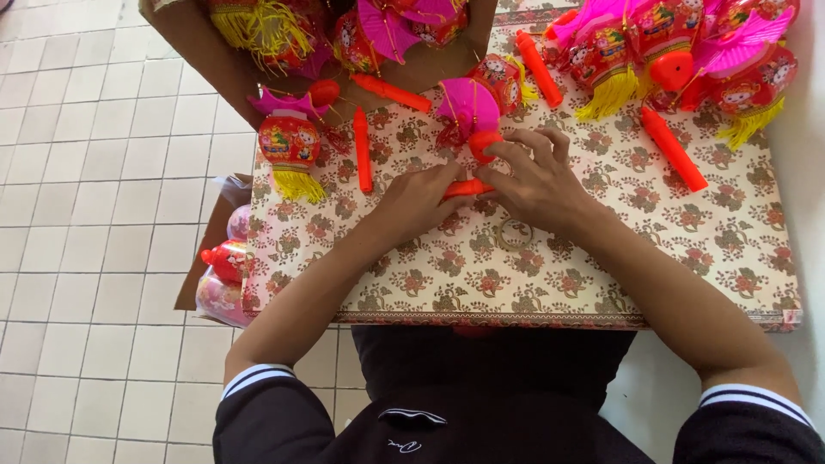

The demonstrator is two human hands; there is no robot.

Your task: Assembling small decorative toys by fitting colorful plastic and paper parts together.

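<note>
My left hand [418, 199] and my right hand [534, 179] meet at the middle of a table covered with a floral cloth [550, 275]. Both grip an orange plastic stick [468, 187] lying flat between them. My right fingers also touch the round orange end [481, 143] of a pink and red toy lantern [471, 107] just beyond the stick.
More lanterns with yellow tassels lie at the left [290, 146] and heaped at the far right [687, 51]. Loose orange sticks [363, 150] [673, 149] lie on the cloth. A cardboard box [215, 258] with lanterns sits on the tiled floor at left.
</note>
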